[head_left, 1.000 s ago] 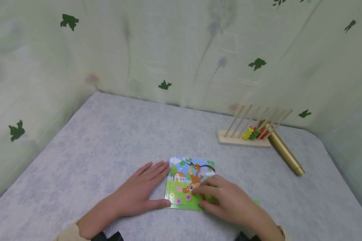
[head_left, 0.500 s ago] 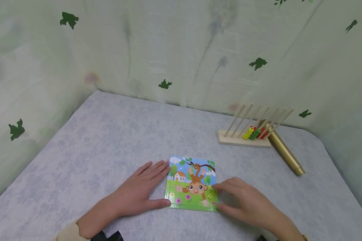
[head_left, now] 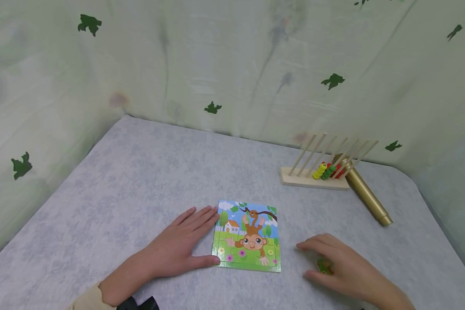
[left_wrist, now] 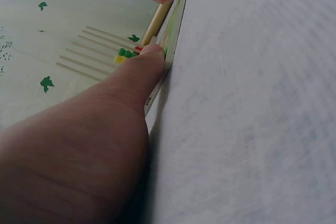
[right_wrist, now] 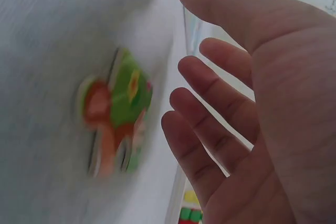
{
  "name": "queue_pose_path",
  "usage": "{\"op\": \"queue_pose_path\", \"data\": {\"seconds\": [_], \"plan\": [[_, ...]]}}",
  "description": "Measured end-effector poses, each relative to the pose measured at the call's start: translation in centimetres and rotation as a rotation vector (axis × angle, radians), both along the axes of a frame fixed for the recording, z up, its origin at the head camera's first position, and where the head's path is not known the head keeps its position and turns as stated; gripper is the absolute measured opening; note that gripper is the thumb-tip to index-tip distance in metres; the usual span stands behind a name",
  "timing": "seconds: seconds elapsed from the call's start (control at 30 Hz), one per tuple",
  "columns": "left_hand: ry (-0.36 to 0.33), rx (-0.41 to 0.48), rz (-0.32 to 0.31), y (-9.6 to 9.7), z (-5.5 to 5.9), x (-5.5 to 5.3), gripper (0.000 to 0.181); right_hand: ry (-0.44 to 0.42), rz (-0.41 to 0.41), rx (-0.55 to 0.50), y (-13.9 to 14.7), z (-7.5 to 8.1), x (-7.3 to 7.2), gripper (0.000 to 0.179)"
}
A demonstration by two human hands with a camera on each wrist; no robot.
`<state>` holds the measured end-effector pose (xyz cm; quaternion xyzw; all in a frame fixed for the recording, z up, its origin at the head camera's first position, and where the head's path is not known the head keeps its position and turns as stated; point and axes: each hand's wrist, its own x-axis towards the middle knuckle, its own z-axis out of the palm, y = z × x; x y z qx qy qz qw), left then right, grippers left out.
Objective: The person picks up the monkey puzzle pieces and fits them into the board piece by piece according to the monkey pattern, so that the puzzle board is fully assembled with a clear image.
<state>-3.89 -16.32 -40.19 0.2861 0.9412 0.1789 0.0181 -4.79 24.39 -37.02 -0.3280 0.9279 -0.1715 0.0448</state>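
Observation:
In the head view, a square jigsaw puzzle point(head_left: 246, 236) with a hanging monkey, a house and flowers lies flat on the table. My left hand point(head_left: 180, 247) rests flat at its left side, fingertips at the left edge and thumb at the lower left corner. My right hand point(head_left: 345, 267) is apart from the puzzle, to its right, fingers loosely bent and thumb spread away. A small loose puzzle piece point(head_left: 324, 266), green and brown, shows between its thumb and fingers. The right wrist view shows this piece point(right_wrist: 126, 103), blurred, on the table, apart from the fingers point(right_wrist: 194, 124).
Behind, at the right, stands a wooden base with upright pegs point(head_left: 314, 183); yellow, green and red beads point(head_left: 327, 172) sit on some pegs. A gold cylinder point(head_left: 368, 196) lies beside it. A pale curtain with green bird shapes point(head_left: 213, 107) hangs behind the grey table point(head_left: 159, 172).
My right hand has left the puzzle's lower right part and moved right, to the loose piece. The monkey's face and lower right corner are now uncovered. My left hand stays in place.

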Motion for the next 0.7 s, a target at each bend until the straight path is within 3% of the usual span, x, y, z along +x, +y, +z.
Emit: {"op": "queue_pose_path", "data": {"seconds": [0.37,0.6,0.7], "plan": [[-0.017,0.004,0.005,-0.1,0.1,0.1,0.096,-0.021,-0.032,0.033,2.7,-0.5,0.4,0.047],[-0.063,-0.004,0.016,-0.1,0.2,0.1,0.099,-0.188,-0.156,0.107,3.9,-0.7,0.7,0.054],[-0.064,-0.003,0.012,-0.1,0.2,0.1,0.099,-0.22,-0.182,0.134,4.6,-0.7,0.8,0.056]]}}
